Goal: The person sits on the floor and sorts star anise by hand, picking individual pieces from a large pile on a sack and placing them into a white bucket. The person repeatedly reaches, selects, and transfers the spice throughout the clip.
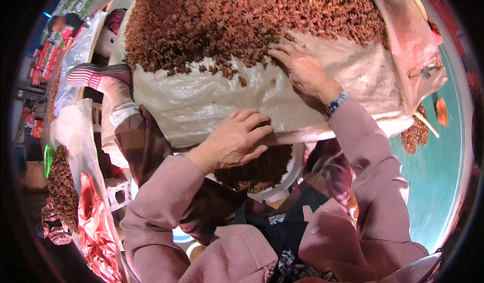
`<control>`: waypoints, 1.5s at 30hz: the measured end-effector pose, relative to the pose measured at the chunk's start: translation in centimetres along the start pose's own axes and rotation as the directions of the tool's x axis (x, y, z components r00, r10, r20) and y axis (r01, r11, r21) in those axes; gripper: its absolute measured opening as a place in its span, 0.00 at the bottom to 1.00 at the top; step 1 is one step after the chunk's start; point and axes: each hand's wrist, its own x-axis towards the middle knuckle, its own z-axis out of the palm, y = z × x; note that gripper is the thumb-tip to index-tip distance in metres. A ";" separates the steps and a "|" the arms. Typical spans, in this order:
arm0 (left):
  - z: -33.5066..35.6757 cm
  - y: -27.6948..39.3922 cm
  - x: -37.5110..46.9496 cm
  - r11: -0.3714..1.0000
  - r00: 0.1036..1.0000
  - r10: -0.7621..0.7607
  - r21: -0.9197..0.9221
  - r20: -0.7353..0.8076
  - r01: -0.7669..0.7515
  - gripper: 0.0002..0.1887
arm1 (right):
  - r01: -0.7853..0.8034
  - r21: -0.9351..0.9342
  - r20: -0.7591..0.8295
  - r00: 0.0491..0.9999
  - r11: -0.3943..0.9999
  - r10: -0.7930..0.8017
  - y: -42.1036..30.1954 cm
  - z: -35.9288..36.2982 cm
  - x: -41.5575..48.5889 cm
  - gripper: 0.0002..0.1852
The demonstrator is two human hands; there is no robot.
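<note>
A large heap of dried star anise (242,14) covers the far part of a work surface spread with pale woven sheeting (211,105). My right hand (302,65), with a patterned band at its wrist, reaches to the near edge of the heap; its fingertips are at the pieces, and whether they grip any cannot be told. My left hand (236,141) is over the near edge of the sheeting, fingers bent and somewhat apart, with nothing visible in it. Below it, a white basin (297,169) between my legs holds dark star anise.
At the left stand hollow blocks (118,194), a red plastic bag (90,222), another anise heap (62,188) and a green bowl (48,161). A person (66,28) is at the upper left. A small pile (415,133) lies on the green floor (435,177) at right.
</note>
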 end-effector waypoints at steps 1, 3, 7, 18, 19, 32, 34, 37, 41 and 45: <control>-0.1 0.5 -0.6 1.000 1.000 0.015 -0.021 -0.016 -0.015 0.21 | -0.004 0.049 0.034 0.999 0.999 0.003 -0.2 0.0 -2.3 0.32; -0.3 1.1 -1.3 0.998 0.998 0.035 -0.056 -0.053 -0.038 0.19 | 0.091 0.151 -0.003 0.996 0.984 -0.091 -0.1 -0.8 -6.3 0.32; 0.1 1.5 -2.4 0.988 0.988 0.048 -0.139 -0.144 -0.068 0.13 | -0.136 0.231 -0.074 0.985 0.963 0.157 0.3 -3.6 -10.5 0.17; 1.1 0.3 -2.0 0.846 0.881 -0.365 -0.503 -0.303 0.177 0.03 | -0.067 0.086 0.059 0.996 0.994 0.062 -8.4 -3.4 -7.6 0.17; 1.1 0.2 -1.9 0.829 0.865 -0.391 -0.528 -0.314 0.184 0.03 | -0.083 0.099 0.088 0.993 0.992 0.074 -8.9 -2.3 -7.4 0.18; 2.5 -0.3 3.5 0.910 0.847 -0.409 -0.086 -0.339 0.405 0.15 | -0.211 0.462 -0.115 0.949 0.861 0.295 -7.0 -1.8 -7.9 0.17; 2.9 -0.6 3.7 0.905 0.852 -0.418 -0.067 -0.314 0.419 0.13 | -0.076 0.196 -0.179 0.978 0.978 0.112 -7.7 -1.7 -7.9 0.16; 2.7 -1.0 3.1 0.896 0.828 -0.443 -0.189 -0.344 0.402 0.11 | -0.009 -0.096 -0.097 0.995 0.995 0.000 -9.0 -0.9 -7.1 0.13; 1.7 -0.5 2.5 0.855 0.795 -0.477 -0.407 -0.375 0.320 0.09 | 0.005 -0.174 -0.082 0.996 0.985 -0.019 -10.3 0.1 -5.7 0.09; 1.1 1.2 3.3 0.959 0.784 -0.282 -0.149 -0.554 0.240 0.08 | 0.028 -0.038 -0.150 0.988 0.999 -0.033 -10.4 -1.3 -7.9 0.08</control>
